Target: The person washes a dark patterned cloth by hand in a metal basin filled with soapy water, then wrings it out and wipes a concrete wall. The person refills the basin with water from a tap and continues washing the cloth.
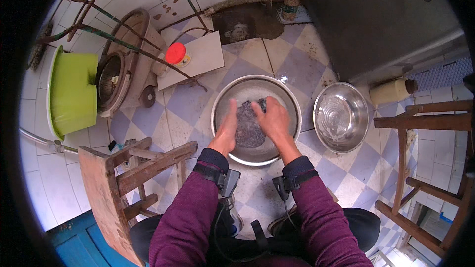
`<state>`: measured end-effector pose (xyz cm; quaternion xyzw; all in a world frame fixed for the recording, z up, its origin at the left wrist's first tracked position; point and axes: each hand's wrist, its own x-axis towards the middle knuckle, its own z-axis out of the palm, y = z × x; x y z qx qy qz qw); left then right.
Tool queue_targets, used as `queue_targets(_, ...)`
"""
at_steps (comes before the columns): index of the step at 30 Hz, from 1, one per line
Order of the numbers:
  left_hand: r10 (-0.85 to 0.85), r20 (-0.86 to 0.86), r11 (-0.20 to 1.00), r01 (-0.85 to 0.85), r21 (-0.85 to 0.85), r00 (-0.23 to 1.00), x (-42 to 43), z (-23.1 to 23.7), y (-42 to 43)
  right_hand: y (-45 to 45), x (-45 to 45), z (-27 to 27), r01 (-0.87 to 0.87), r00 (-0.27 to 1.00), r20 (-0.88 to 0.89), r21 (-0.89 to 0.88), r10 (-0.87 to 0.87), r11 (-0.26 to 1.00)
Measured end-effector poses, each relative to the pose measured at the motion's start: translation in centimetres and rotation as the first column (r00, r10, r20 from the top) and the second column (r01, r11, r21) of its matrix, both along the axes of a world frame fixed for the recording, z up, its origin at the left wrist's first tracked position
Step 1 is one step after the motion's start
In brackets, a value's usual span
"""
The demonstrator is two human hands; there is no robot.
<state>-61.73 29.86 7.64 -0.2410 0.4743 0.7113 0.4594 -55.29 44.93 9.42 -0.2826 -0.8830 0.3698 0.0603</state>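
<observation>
A round metal basin (256,77) stands on the tiled floor before me. Inside it lies a dark, wet, bunched cloth (250,129) in cloudy water. My right hand (275,118) is over the cloth's right side, with a dark fold between thumb and fingers. Along the cloth's left edge is my left hand (227,129), edge-on and slightly blurred, its fingers stretched forward. Whether the left hand grips any cloth is hidden. To the right sits a second, smaller metal basin (341,118) with shallow water and suds.
Wooden stools (100,200) flank me on the left and a wooden frame (423,121) on the right. Beyond are a green tub (74,94), a washing machine (130,44), a red-lidded jar (176,53), a rusty metal rack (111,37), a plastic bottle (291,1) and a dark appliance (374,18).
</observation>
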Motion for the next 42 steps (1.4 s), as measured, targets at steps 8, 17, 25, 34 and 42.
queue_targets(8,-0.332,-0.401,0.85,0.086,-0.519,0.854,-0.8,0.6,-1.2,4.9,1.0,-0.6,0.047,0.992,-0.092,-0.374,-0.088,0.926)
queue_targets(17,-0.657,-0.395,0.569,0.078,-0.818,0.642,2.0,-5.2,0.4,-1.0,3.1,-6.7,-0.065,0.978,0.209,0.182,0.026,0.981)
queue_targets(25,-0.123,-0.014,0.991,0.122,-0.055,0.992,-1.4,-2.7,-0.3,0.6,1.9,-0.6,-0.27,0.961,-0.127,-0.599,0.244,0.754)
queue_targets(34,-0.641,-0.641,0.734,0.094,-0.673,0.422,-2.6,-3.3,1.2,3.0,2.3,-3.6,-0.287,0.948,-0.128,0.045,0.29,0.957)
queue_targets(42,-0.859,-0.361,0.362,-0.066,-0.93,0.363,3.4,-9.3,4.5,-2.4,0.8,-9.3,0.073,0.967,0.234,0.139,-0.105,0.988)
